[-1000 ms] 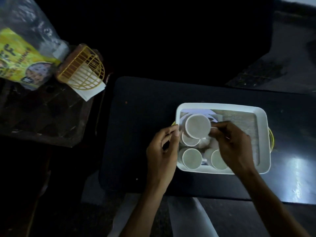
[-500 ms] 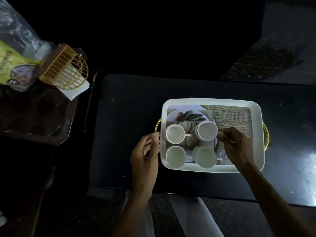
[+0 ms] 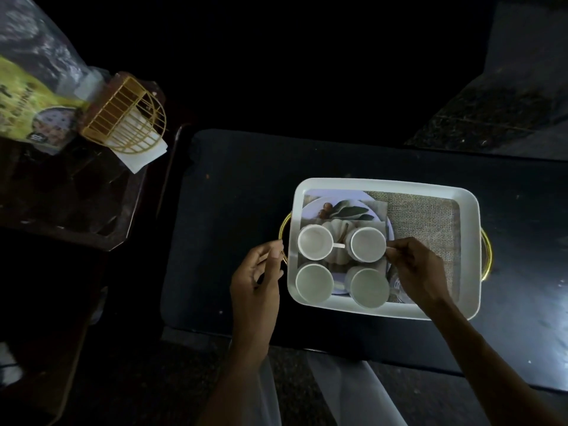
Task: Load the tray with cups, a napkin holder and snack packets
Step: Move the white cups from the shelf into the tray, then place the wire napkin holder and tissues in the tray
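A white tray (image 3: 467, 210) with gold handles lies on the dark table. Several white cups stand in its left half, in two rows. My right hand (image 3: 415, 269) pinches the handle of the back right cup (image 3: 368, 244). Beside it stands the back left cup (image 3: 315, 242). My left hand (image 3: 258, 278) hovers at the tray's left gold handle (image 3: 284, 229), fingers loosely curled and holding nothing. A gold wire napkin holder (image 3: 126, 116) with white napkins lies on its side on the dark side table at far left. Beside it is a yellow-green snack packet (image 3: 29, 103).
The side table (image 3: 67, 195) at left is separated from the main dark table (image 3: 230, 210) by a narrow gap. The tray's right half shows a burlap-patterned base (image 3: 427, 222). A shiny dark surface continues to the right.
A second ago my right hand held a cup above the others; it now stands in the tray's back row. My left hand has drawn back to the tray's left edge.
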Motion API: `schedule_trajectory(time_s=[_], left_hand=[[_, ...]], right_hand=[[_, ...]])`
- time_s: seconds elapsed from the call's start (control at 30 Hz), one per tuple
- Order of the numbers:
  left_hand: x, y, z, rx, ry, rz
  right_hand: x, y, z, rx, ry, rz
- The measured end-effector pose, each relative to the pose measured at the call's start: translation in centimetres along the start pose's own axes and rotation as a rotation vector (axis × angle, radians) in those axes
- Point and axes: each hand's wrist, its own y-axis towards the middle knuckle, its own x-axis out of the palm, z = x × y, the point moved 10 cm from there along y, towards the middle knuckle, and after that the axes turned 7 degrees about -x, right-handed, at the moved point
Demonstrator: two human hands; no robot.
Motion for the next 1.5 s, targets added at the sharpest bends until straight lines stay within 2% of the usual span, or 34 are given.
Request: schedule_trajectory(time_s=[0.23,0.37,0.47,0.57,0.67,0.83,1.17,1.3,1.5], left_hand=[[-1.5,0.3,0.4,0.004,0.032,0.056],[-4.0,0.6,1.8,0.066,0.093,0.071],[-6.6,1.1,3.9,0.162,0.204,0.093],[-10.1,2.0,6.5,0.283,0.34,0.175],[-13.1,3.7,9.0,0.388,0.507,0.262],[-15.8,8.6,12.9,0.531,0.827,0.281],[-16.1,20.5,18.6,0.717,1.311,0.231],[-14.8,23.9,18.9,0.698,1.405,0.161],[-14.8,25.7,19.6,0.73,1.397,0.173]], right_hand=[[-0.3,-0.4,-1.9,-0.048,-0.129,-0.152],[-2.1,-0.8,-5.7,-0.151,-0.38,-0.098],[-2.1,-1.3,-11.1,-0.285,-0.457,-0.01],[1.1,-2.1,-17.5,-0.424,-0.406,-0.027],[5.8,-2.0,-22.3,-0.45,-0.411,-0.063],[13.4,-0.5,-29.7,-0.532,-0.481,-0.023],[24.6,5.3,-36.2,-0.539,-0.646,-0.106],[25.8,6.5,-36.4,-0.478,-0.664,-0.106],[25.6,6.4,-35.9,-0.414,-0.601,-0.077]])
